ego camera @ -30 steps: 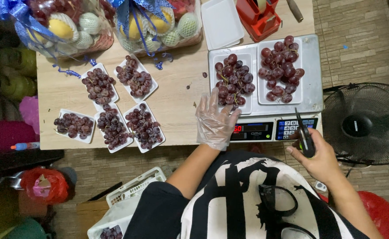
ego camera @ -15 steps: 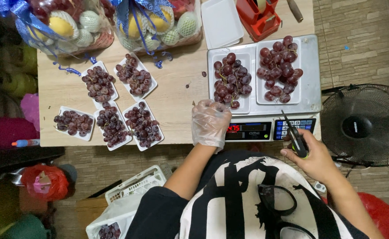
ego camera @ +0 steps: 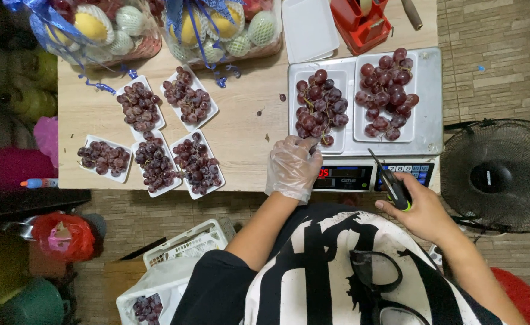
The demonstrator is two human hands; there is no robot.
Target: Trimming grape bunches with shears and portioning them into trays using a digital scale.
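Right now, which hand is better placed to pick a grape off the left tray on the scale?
Left. The gloved left hand rests at the left tray of red grapes, fingertips touching it. The right hand is farther away and holds scissors.

Left hand (ego camera: 293, 167), in a clear glove, has moved up from the near edge of the scale (ego camera: 427, 90) to the near end of the left tray of red grapes (ego camera: 319, 108); its fingertips now touch the lowest grapes. Right hand (ego camera: 418, 210), holding the black scissors (ego camera: 391, 183), has drawn slightly back toward the body; the blades now point up over the scale's keypad (ego camera: 406, 171).
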